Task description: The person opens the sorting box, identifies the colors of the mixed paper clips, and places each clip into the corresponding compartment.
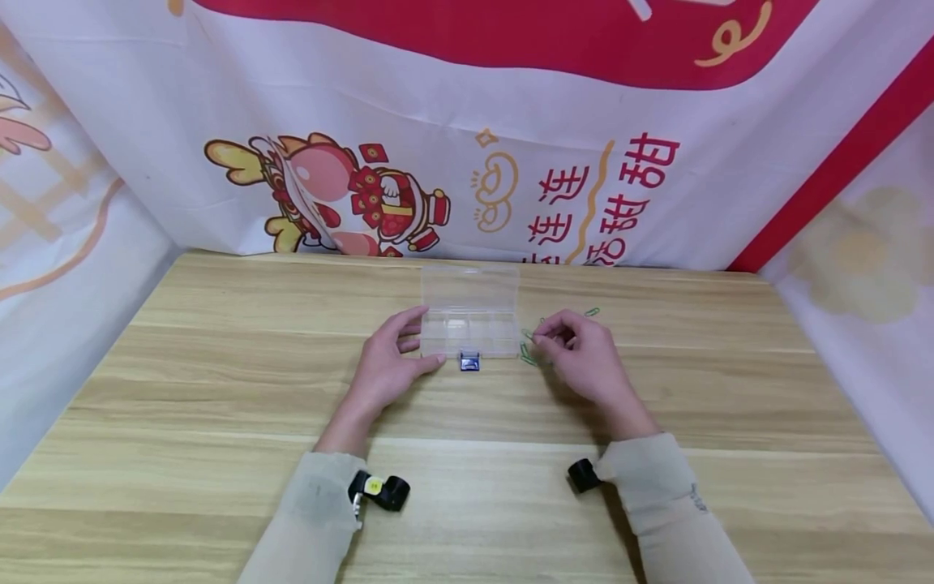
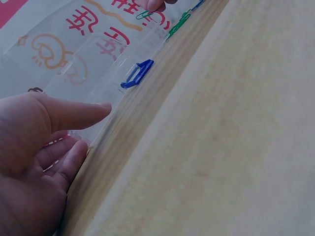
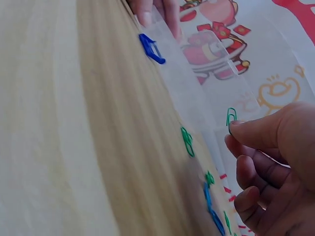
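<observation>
A clear plastic compartment box (image 1: 481, 337) stands on the table with its lid (image 1: 470, 289) raised at the back. Its blue latch (image 1: 470, 362) is at the front edge. My left hand (image 1: 390, 357) holds the box's left end, thumb at the front corner and index finger near the back one. Just off the right end, my right hand (image 1: 580, 353) pinches a green paper clip (image 3: 231, 118) between thumb and index finger, above the table. More green paper clips (image 3: 187, 141) lie beside the box, close to that hand. A blue paper clip (image 3: 212, 209) lies among them.
The wooden table (image 1: 467, 503) runs back to a printed white and red cloth (image 1: 452, 105). One green paper clip (image 1: 592, 311) lies farther back, behind the right hand. Wrist cameras sit at both sleeves.
</observation>
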`<act>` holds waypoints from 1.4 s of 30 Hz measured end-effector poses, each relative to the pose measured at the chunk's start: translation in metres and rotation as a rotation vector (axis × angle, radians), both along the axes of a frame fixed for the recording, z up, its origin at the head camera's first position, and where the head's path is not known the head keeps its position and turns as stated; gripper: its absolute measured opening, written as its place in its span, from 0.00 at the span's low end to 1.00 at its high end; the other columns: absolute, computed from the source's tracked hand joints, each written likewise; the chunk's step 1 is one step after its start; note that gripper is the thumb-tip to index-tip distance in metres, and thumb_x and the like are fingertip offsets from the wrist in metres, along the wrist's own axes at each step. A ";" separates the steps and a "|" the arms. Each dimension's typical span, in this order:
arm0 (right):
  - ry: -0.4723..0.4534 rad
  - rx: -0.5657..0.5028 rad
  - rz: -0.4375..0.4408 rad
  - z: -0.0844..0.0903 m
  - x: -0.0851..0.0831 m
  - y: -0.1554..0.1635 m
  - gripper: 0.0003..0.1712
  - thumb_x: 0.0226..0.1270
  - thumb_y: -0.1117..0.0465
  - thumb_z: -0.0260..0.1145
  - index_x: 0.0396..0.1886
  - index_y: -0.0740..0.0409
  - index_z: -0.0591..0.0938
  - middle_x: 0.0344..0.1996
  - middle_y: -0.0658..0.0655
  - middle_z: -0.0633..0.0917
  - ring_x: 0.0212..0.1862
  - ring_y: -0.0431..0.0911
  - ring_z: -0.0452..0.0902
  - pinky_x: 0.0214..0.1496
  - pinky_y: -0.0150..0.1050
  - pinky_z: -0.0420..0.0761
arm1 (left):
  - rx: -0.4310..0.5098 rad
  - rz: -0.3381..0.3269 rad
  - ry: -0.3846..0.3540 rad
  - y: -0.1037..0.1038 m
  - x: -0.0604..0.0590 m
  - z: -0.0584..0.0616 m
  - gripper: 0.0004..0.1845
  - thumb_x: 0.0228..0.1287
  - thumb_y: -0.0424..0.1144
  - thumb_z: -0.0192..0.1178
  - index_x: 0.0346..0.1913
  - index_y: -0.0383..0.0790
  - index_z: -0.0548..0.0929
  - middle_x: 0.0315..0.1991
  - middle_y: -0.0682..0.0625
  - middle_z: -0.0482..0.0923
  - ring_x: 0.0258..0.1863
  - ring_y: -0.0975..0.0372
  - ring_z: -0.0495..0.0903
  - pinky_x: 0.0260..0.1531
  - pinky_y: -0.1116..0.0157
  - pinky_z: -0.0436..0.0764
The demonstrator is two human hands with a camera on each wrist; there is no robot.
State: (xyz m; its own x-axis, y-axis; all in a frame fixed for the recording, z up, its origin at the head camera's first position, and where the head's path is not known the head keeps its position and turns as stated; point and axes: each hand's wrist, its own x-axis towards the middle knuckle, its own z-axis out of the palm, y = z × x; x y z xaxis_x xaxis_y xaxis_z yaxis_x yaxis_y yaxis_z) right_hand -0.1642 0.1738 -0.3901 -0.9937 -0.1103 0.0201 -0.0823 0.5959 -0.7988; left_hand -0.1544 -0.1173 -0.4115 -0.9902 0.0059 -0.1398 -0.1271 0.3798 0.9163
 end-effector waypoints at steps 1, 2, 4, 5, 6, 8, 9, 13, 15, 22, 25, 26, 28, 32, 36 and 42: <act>0.001 -0.005 -0.004 -0.001 0.000 -0.002 0.04 0.77 0.62 0.69 0.47 0.55 0.87 0.41 0.57 0.86 0.43 0.49 0.79 0.42 0.35 0.82 | 0.000 -0.001 0.000 0.000 0.000 0.000 0.44 0.64 0.33 0.77 0.81 0.52 0.69 0.73 0.42 0.75 0.70 0.46 0.80 0.73 0.50 0.82; 0.002 -0.012 -0.007 -0.001 0.001 -0.004 0.04 0.77 0.62 0.69 0.47 0.55 0.88 0.41 0.57 0.86 0.43 0.49 0.79 0.42 0.36 0.83 | 0.000 -0.001 0.001 0.000 0.000 0.000 0.44 0.64 0.33 0.77 0.81 0.52 0.69 0.72 0.42 0.75 0.70 0.46 0.80 0.73 0.50 0.82; 0.008 -0.019 -0.009 -0.003 0.001 -0.009 0.04 0.77 0.62 0.70 0.47 0.54 0.88 0.41 0.57 0.87 0.43 0.49 0.79 0.43 0.37 0.83 | 0.002 -0.001 0.002 0.000 -0.001 -0.001 0.44 0.64 0.33 0.77 0.81 0.51 0.70 0.72 0.41 0.76 0.70 0.46 0.80 0.73 0.50 0.82; 0.012 -0.021 -0.008 -0.004 0.001 -0.011 0.04 0.77 0.62 0.70 0.47 0.54 0.88 0.41 0.57 0.87 0.43 0.49 0.79 0.44 0.37 0.83 | 0.003 -0.001 0.004 -0.001 -0.001 -0.001 0.44 0.64 0.32 0.77 0.81 0.51 0.70 0.72 0.41 0.76 0.70 0.46 0.80 0.73 0.50 0.82; 0.015 -0.021 -0.006 -0.004 0.001 -0.013 0.04 0.77 0.62 0.70 0.47 0.54 0.88 0.41 0.57 0.87 0.43 0.49 0.80 0.44 0.38 0.83 | 0.003 -0.002 0.004 -0.001 -0.001 -0.001 0.44 0.64 0.32 0.77 0.81 0.51 0.69 0.72 0.41 0.76 0.70 0.46 0.80 0.73 0.50 0.82; 0.018 -0.017 -0.004 -0.005 0.001 -0.017 0.04 0.77 0.61 0.70 0.46 0.54 0.88 0.40 0.56 0.87 0.42 0.49 0.80 0.44 0.39 0.83 | 0.006 -0.003 0.004 -0.001 -0.001 -0.001 0.45 0.64 0.32 0.77 0.81 0.51 0.69 0.72 0.41 0.76 0.70 0.46 0.80 0.73 0.50 0.82; 0.017 -0.013 -0.005 -0.006 0.001 -0.018 0.03 0.77 0.61 0.70 0.46 0.53 0.88 0.40 0.56 0.87 0.42 0.49 0.80 0.44 0.39 0.82 | 0.007 -0.003 0.004 -0.001 -0.001 -0.001 0.45 0.64 0.32 0.77 0.81 0.51 0.69 0.72 0.41 0.76 0.70 0.46 0.80 0.73 0.50 0.82; 0.016 -0.004 -0.017 -0.007 0.002 -0.023 0.03 0.78 0.61 0.70 0.45 0.53 0.88 0.40 0.55 0.87 0.42 0.49 0.79 0.45 0.39 0.82 | 0.007 -0.006 0.003 -0.001 -0.002 -0.002 0.45 0.64 0.32 0.77 0.81 0.52 0.69 0.73 0.41 0.75 0.70 0.46 0.80 0.73 0.50 0.82; 0.017 -0.003 -0.025 -0.007 0.001 -0.024 0.03 0.78 0.61 0.69 0.45 0.53 0.88 0.40 0.55 0.87 0.42 0.49 0.79 0.45 0.39 0.82 | 0.008 -0.006 0.005 -0.001 -0.002 -0.002 0.45 0.64 0.32 0.77 0.81 0.52 0.69 0.73 0.41 0.75 0.70 0.46 0.80 0.73 0.50 0.82; 0.022 0.005 -0.045 -0.006 0.000 -0.025 0.04 0.79 0.60 0.69 0.45 0.52 0.88 0.40 0.55 0.87 0.43 0.48 0.79 0.44 0.37 0.81 | 0.013 -0.013 0.010 0.000 -0.003 -0.002 0.45 0.63 0.32 0.77 0.81 0.51 0.70 0.72 0.40 0.76 0.70 0.45 0.81 0.72 0.51 0.82; 0.022 0.001 -0.044 -0.006 -0.002 -0.025 0.04 0.79 0.60 0.69 0.46 0.52 0.88 0.40 0.55 0.87 0.43 0.48 0.79 0.44 0.37 0.81 | 0.006 -0.006 0.010 0.000 -0.003 -0.002 0.45 0.63 0.32 0.77 0.81 0.51 0.70 0.72 0.40 0.76 0.70 0.44 0.80 0.73 0.50 0.82; 0.021 -0.002 -0.045 -0.006 -0.002 -0.025 0.03 0.79 0.60 0.69 0.46 0.52 0.88 0.40 0.55 0.87 0.43 0.48 0.79 0.44 0.37 0.82 | 0.003 -0.007 0.013 0.000 -0.003 -0.002 0.44 0.63 0.32 0.77 0.81 0.51 0.70 0.72 0.40 0.76 0.70 0.44 0.80 0.73 0.50 0.82; 0.017 -0.010 -0.048 -0.006 -0.003 -0.025 0.04 0.78 0.60 0.69 0.46 0.53 0.88 0.40 0.55 0.87 0.43 0.49 0.79 0.44 0.37 0.82 | -0.001 -0.006 0.016 -0.001 -0.003 -0.001 0.44 0.63 0.32 0.77 0.81 0.51 0.70 0.72 0.39 0.76 0.70 0.44 0.80 0.73 0.50 0.82; 0.001 -0.019 -0.081 -0.006 -0.007 -0.027 0.04 0.78 0.60 0.69 0.46 0.54 0.88 0.41 0.56 0.87 0.44 0.50 0.79 0.45 0.39 0.81 | 0.002 -0.012 0.018 -0.001 -0.003 -0.002 0.44 0.63 0.32 0.77 0.81 0.50 0.70 0.72 0.39 0.76 0.70 0.43 0.80 0.73 0.49 0.82; 0.004 -0.012 -0.109 -0.005 -0.014 -0.034 0.05 0.78 0.61 0.69 0.46 0.55 0.88 0.41 0.57 0.87 0.43 0.50 0.79 0.45 0.40 0.81 | 0.004 -0.005 0.015 -0.002 -0.003 -0.003 0.44 0.63 0.32 0.77 0.81 0.51 0.70 0.72 0.40 0.76 0.70 0.44 0.80 0.73 0.50 0.82; 0.016 -0.011 -0.143 -0.005 -0.022 -0.043 0.05 0.77 0.60 0.70 0.45 0.56 0.88 0.40 0.57 0.88 0.41 0.50 0.79 0.43 0.39 0.81 | -0.009 -0.005 0.016 -0.002 -0.002 -0.001 0.45 0.63 0.32 0.77 0.81 0.51 0.70 0.73 0.41 0.76 0.70 0.45 0.80 0.73 0.50 0.82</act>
State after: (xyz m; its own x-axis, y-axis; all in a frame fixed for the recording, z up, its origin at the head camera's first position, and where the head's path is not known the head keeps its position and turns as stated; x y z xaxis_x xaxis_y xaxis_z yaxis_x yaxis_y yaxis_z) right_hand -0.1861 0.1312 -0.3949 -0.9988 0.0331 0.0368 -0.0099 0.5939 -0.8045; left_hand -0.1564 -0.1190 -0.4130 -0.9923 0.0099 -0.1237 -0.1102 0.3884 0.9149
